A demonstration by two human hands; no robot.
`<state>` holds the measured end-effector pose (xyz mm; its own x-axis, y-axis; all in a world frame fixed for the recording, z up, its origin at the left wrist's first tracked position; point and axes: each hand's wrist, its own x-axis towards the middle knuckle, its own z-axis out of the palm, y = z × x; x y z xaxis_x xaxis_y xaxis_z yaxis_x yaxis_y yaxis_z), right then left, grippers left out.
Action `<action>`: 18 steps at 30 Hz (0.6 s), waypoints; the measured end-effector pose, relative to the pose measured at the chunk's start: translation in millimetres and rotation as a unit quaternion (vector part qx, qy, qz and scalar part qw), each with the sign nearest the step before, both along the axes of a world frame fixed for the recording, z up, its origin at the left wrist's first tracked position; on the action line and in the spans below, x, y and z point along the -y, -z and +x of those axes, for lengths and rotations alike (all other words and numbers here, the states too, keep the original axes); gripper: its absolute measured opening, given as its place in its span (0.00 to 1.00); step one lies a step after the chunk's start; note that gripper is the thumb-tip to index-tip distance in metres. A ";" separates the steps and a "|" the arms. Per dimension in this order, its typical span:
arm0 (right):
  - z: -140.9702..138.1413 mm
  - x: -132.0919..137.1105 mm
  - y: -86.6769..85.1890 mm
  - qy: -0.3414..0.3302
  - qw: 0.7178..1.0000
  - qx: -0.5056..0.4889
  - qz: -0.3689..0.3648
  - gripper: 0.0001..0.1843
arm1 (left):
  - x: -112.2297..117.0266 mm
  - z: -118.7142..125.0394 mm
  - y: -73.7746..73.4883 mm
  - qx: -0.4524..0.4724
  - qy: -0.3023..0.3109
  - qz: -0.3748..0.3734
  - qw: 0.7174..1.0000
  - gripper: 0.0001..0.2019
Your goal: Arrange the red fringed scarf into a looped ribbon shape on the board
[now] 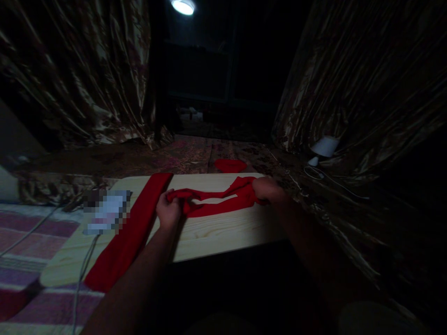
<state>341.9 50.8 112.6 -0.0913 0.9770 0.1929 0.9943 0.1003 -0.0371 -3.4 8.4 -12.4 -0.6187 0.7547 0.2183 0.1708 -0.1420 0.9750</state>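
Note:
A red cloth piece point(223, 211) with a long opening in it is stretched between my hands, low over a pale wooden board point(206, 239). My left hand point(169, 208) is closed on its left end. At the other end, my right hand point(268, 190) grips the bunched cloth, its fingers partly hidden. A long folded strip of red cloth point(136, 228) lies slantwise across the board, just left of my left hand. Beyond the far edge of the board rests a small red cloth piece point(230, 165).
On the board's left side lies a blurred-out device point(108, 211) with a cable point(85, 265). A striped blanket point(24, 246) spreads at the left. A small white lamp point(324, 148) with a cord stands at right. Patterned curtains point(104, 70) hang beside a dark window.

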 end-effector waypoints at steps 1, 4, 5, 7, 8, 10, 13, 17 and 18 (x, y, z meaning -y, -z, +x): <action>-8.6 0.6 -1.5 -0.025 0.999 0.030 -0.005 0.05 | 0.7 0.7 -1.5 0.011 -0.003 0.000 1.000 0.24; -30.5 -1.2 0.5 -0.119 0.990 0.068 0.011 0.14 | 3.6 1.7 -6.0 0.032 -0.004 0.010 0.999 0.20; -35.0 -3.2 3.7 -0.152 0.986 0.069 0.009 0.18 | 4.7 1.8 -7.1 0.035 -0.006 0.014 0.999 0.18; -39.7 -8.7 12.4 -0.207 0.976 0.065 -0.014 0.23 | 6.6 1.9 -8.4 0.039 -0.006 0.017 0.999 0.17; -40.2 -12.1 17.0 -0.226 0.972 0.062 -0.031 0.24 | 7.3 2.1 -8.5 0.038 -0.004 0.014 0.999 0.18; -39.3 -18.7 24.6 -0.239 0.967 0.059 -0.058 0.20 | 8.2 2.8 -8.3 0.028 0.004 0.004 1.000 0.18; -36.0 -25.7 27.6 -0.206 0.975 0.061 -0.057 0.14 | 8.9 3.8 -8.5 0.003 0.010 -0.007 1.000 0.17; -28.7 -27.3 18.8 -0.121 0.992 0.038 -0.010 0.15 | 12.0 3.6 -14.4 -0.084 0.015 -0.046 0.995 0.14; -26.1 -27.1 16.1 -0.098 0.995 0.028 0.006 0.16 | 13.6 3.2 -17.4 -0.123 0.013 -0.062 0.990 0.13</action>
<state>315.7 77.9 96.5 -0.2903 0.9370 0.1942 0.9562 0.2919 0.0208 -0.2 -5.3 5.1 -0.5381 0.8001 0.2651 0.4027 -0.0322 0.9148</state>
